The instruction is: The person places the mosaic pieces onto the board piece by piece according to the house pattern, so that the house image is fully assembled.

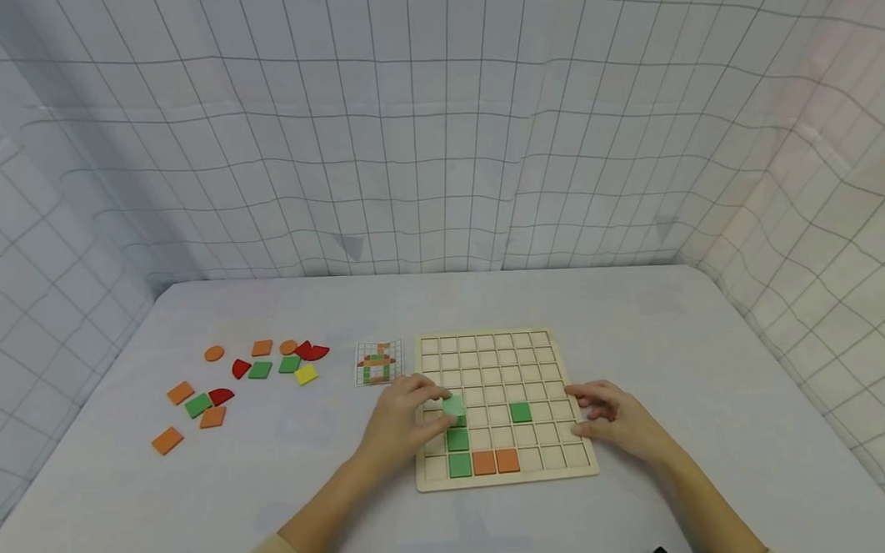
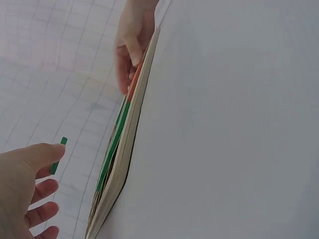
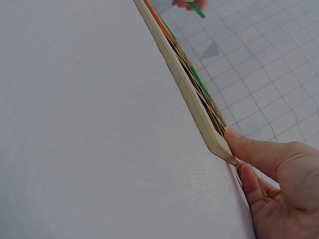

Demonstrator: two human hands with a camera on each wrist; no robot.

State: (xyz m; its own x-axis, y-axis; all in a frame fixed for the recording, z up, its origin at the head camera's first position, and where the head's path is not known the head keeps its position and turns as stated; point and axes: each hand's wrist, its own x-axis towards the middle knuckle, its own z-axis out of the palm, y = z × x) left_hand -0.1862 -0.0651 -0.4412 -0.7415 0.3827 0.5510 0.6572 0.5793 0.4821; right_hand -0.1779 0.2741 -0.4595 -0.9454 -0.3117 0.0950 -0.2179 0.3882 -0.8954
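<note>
My left hand [image 1: 405,416] pinches a green square tile [image 1: 453,405] between thumb and fingers, over the left part of a wooden grid board [image 1: 543,477]. In the left wrist view this tile [image 2: 59,156] is seen edge-on, raised off the board. Just under it a green square is partly hidden; below lie two more green squares [image 1: 458,440] in the same column. Two orange squares [image 1: 495,462] continue along the bottom row. Another green square [image 1: 520,412] sits right of centre. At the board's right edge, my right hand [image 1: 619,422] holds on with thumb and fingertips.
A small pattern card [image 1: 379,363] lies left of the board. Farther left are scattered loose pieces: orange squares [image 1: 167,441], green squares [image 1: 198,405], orange circles [image 1: 214,354], red quarter-circles [image 1: 221,397] and a yellow square [image 1: 307,375]. Checked white curtains [image 1: 435,143] surround the white table [image 1: 717,362].
</note>
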